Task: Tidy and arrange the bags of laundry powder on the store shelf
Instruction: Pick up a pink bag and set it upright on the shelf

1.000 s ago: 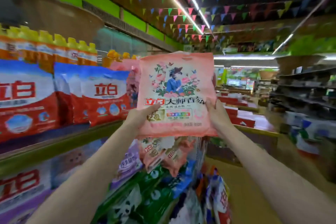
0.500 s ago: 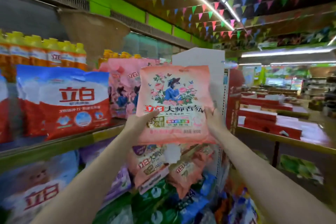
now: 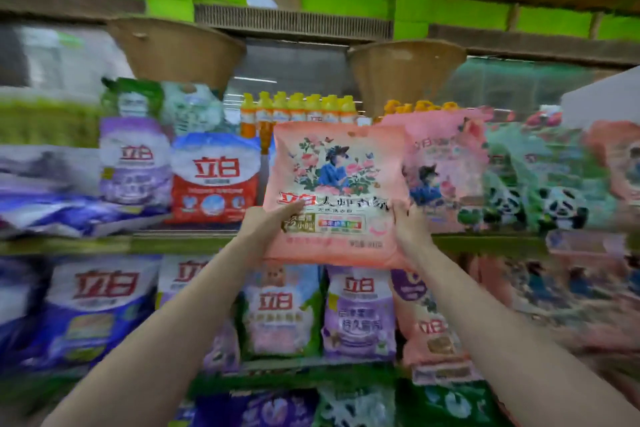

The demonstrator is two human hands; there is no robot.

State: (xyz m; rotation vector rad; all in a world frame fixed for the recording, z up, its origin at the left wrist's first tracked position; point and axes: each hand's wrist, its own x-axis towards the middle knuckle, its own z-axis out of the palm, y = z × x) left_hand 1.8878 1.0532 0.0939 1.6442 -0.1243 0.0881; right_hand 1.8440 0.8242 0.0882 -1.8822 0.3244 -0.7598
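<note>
I hold a pink laundry powder bag [image 3: 336, 184] with a flower picture upright in front of the shelf. My left hand [image 3: 266, 229] grips its lower left edge, thumb on the front. My right hand [image 3: 410, 225] grips its lower right edge. The bag hangs over the green shelf edge [image 3: 173, 243], between a red and blue bag [image 3: 214, 184] on its left and another pink bag [image 3: 446, 166] on its right. The view is blurred by motion.
A purple bag [image 3: 135, 163] and green panda bags [image 3: 540, 184] stand on the same shelf. Yellow-capped bottles [image 3: 298, 107] line the back. Two brown baskets [image 3: 180, 48] hang above. Purple, pink and blue bags [image 3: 360, 315] fill the shelf below.
The view has swung from the aisle to face the shelf head-on. Both hands still hold the pink bag, which now sits in front of the shelf between other bags.
</note>
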